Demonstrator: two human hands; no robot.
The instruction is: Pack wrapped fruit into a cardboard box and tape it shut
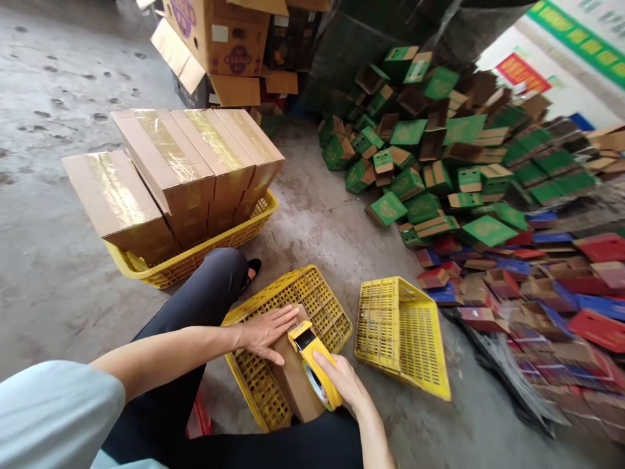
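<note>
A brown cardboard box (299, 384) lies across an upturned yellow plastic crate (263, 394) between my knees. My left hand (267, 331) rests flat on the box's far left part, its fingers stretched out. In my right hand (344, 379) is a yellow tape dispenser (319, 371), gripped by its handle. The dispenser's head lies over the right side of the box, and a tape roll shows in its lower part. Whether tape runs from it onto the cardboard, I cannot tell.
Several taped cardboard boxes (168, 156) stand in a yellow basket (190, 257) at the left. Another yellow crate (403, 332) stands at the right. Green cartons (410, 133) and red and blue cartons (547, 286) are heaped beyond. Larger open cartons (234, 49) stand at the back.
</note>
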